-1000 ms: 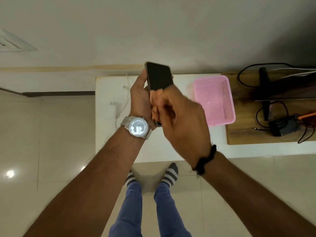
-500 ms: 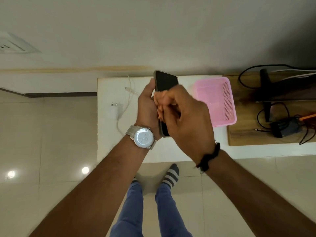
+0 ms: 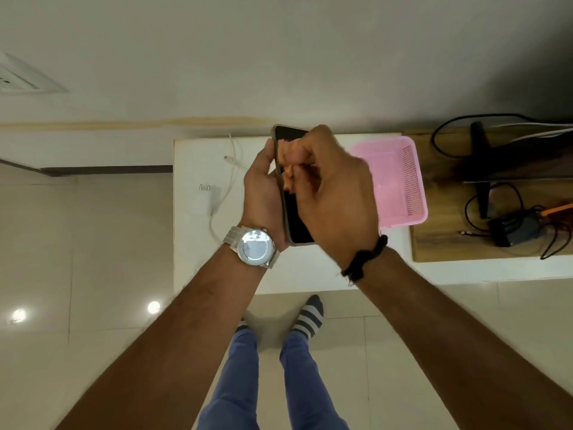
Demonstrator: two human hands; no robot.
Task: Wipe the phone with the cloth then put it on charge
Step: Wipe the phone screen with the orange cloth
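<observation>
A: How far along is this?

B: In the wiping stage, I'd judge. The left hand grips the smartphone by its edge, its fingers curled round the back and the thumb along the near side, holding it up above the white desk with the dark screen facing the right hand.

A: And the cloth?

B: The right hand has its fingers bunched together round a small peach-coloured cloth, pressing it against the upper half of the screen. The lower part of the glass shows bare and dark below the cloth.

A: So is the wipe finished?

B: I can't tell how clean the glass is; the cloth is on it, so I'd call the wipe in progress, not done.

A: What's left?

B: The whole charging part. A white charger plug lies on the desk to the left with its prongs pointing away, not in any socket, and its white cable trails to a loose connector end near the desk's far edge. Nothing is connected to the phone.

A: Anything else there?

B: A pink plastic basket stands just right of the hands.
</observation>
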